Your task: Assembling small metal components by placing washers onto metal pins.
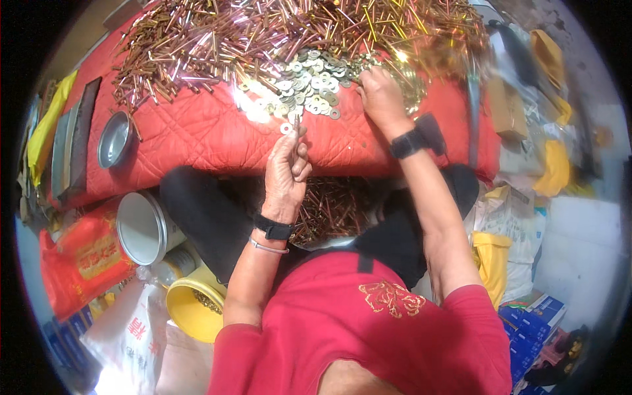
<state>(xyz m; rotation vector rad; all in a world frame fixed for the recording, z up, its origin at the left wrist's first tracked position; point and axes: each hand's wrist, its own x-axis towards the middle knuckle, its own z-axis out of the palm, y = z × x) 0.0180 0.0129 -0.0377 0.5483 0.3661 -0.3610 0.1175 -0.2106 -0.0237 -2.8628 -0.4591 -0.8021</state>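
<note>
My left hand (288, 170) is closed around a slim metal rod (297, 122) that stands up from the fingers. Just beyond its tip spreads a heap of flat silvery washers (317, 84), and one loose washer (286, 128) lies beside the fingers. My right hand (382, 97) is closed, fingertips down at the right edge of the washers, near small gold-coloured pieces (413, 91). Whatever is between those fingertips is hidden. Behind both hands lies a large pile of copper-coloured metal rods (263, 36) on a red quilted cover (204, 131).
A steel bowl (115, 139) rests at the cover's left side. Below are a white bucket (141, 227), a yellow bucket (191, 306) with small metal pieces, and a red bag (85, 260). More rods (329, 210) lie between my legs. Blue boxes (536, 329) stand lower right.
</note>
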